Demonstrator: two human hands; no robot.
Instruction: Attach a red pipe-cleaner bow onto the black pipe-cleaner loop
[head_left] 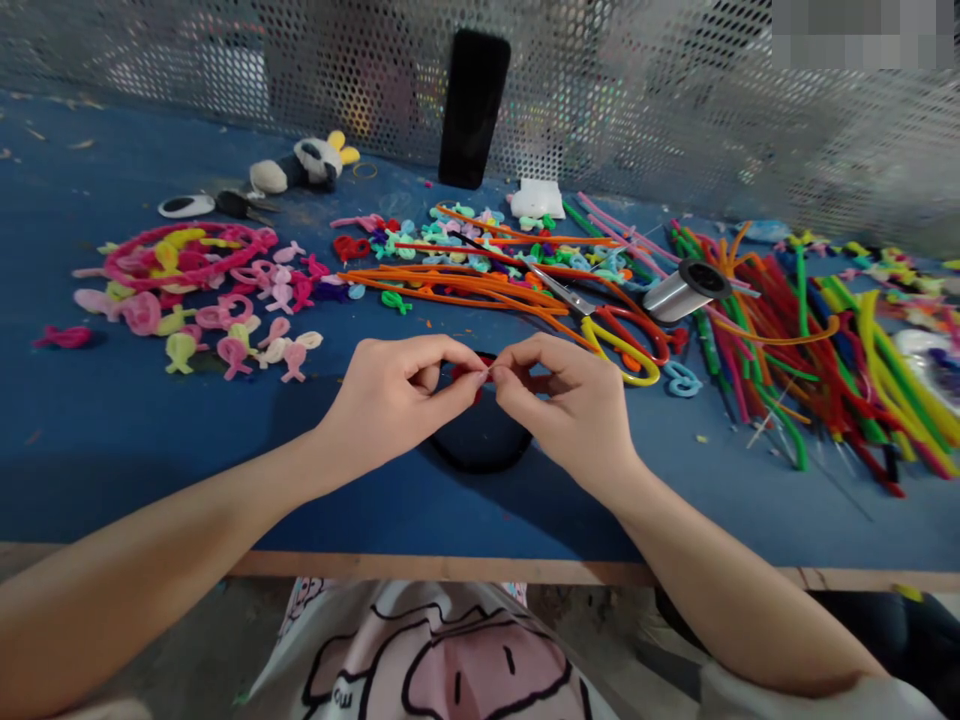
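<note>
Above the blue table, my left hand (390,400) and my right hand (570,405) meet fingertip to fingertip. Each pinches a thin pale strand (489,371), whose material I cannot make out. Under the hands a black ring (482,466) lies on the table, its far part mostly covered by my fingers. A small red piece (478,395) shows behind the fingertips, partly hidden; whether it is fixed to the ring I cannot tell. Scissors with yellow and red handles (634,368) lie beyond my right hand, near a spool of silvery wire (677,291).
Orange pipe cleaners (457,287) and small twisted pieces lie behind my hands. Pink and yellow twisted shapes (225,313) lie left; colourful pipe cleaners (795,340) are heaped right. A phone (474,108) leans against the perforated metal screen (637,100). A panda plush keyring (304,165) lies back left.
</note>
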